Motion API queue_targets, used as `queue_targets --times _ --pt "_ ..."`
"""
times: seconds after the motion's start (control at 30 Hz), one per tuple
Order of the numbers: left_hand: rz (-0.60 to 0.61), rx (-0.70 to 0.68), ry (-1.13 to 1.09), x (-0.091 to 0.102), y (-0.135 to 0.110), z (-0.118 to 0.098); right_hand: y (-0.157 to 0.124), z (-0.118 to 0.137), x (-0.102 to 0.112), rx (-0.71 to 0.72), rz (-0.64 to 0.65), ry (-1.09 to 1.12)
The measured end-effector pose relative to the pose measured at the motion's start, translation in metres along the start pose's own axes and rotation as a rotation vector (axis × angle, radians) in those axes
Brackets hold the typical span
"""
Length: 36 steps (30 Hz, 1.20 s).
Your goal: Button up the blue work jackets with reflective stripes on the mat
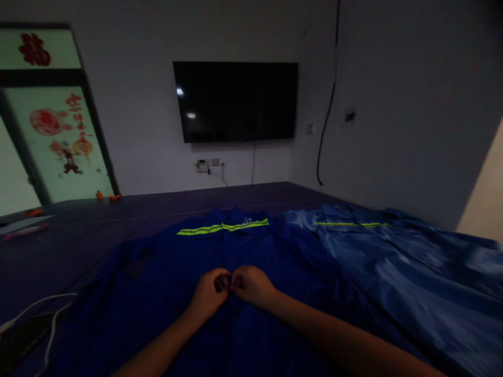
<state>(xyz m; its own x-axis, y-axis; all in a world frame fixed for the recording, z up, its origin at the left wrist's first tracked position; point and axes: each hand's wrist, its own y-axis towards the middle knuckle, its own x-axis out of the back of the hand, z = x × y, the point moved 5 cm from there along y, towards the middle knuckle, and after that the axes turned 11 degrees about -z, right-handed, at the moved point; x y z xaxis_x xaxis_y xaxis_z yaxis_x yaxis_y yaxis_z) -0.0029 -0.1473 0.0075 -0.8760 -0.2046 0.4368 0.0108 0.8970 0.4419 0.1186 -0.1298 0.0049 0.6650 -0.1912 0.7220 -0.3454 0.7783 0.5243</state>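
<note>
A dark blue work jacket (176,267) lies spread out, front side up, with a yellow-green reflective strip (245,224) across its chest. At the jacket's front opening, my left hand (212,287) pinches the edge of the cloth. My right hand (251,285) is closed on the same front edge, its fingertips almost meeting those of the left. Whatever lies between the fingertips is too small and dark to make out. To the right, a lighter blue work jacket (393,267) lies flat, partly creased, its near sleeve side touching the dark one.
A dark purple surface (157,209) runs back to the wall. A white cable (53,335) curls at the lower left beside a dark object. A flat pale item (27,225) and small orange things (100,196) lie further left. A television (238,102) hangs on the wall.
</note>
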Motion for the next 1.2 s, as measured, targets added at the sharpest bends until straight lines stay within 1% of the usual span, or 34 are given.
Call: queue_targets --times 0.17,0.4,0.57,0.77,1.2 --pt "0.014 0.004 0.023 0.0001 0.0000 -0.0015 -0.0007 -0.0005 0.0002 -0.024 0.013 -0.040" --pt "0.017 0.010 0.048 -0.0014 0.0008 0.0014 -0.0010 0.0012 0.0014 -0.013 0.002 -0.044" --pt "-0.008 -0.032 0.070 -0.0013 -0.0002 0.0016 -0.0022 0.0013 0.0004 0.026 -0.018 -0.012" --pt "-0.032 -0.036 0.079 0.0012 -0.0012 -0.0009 -0.0032 0.0000 -0.0010 0.032 -0.020 0.007" --pt "-0.013 -0.056 0.067 -0.0002 -0.0011 -0.0003 -0.0034 0.0045 0.0043 -0.018 -0.007 -0.049"
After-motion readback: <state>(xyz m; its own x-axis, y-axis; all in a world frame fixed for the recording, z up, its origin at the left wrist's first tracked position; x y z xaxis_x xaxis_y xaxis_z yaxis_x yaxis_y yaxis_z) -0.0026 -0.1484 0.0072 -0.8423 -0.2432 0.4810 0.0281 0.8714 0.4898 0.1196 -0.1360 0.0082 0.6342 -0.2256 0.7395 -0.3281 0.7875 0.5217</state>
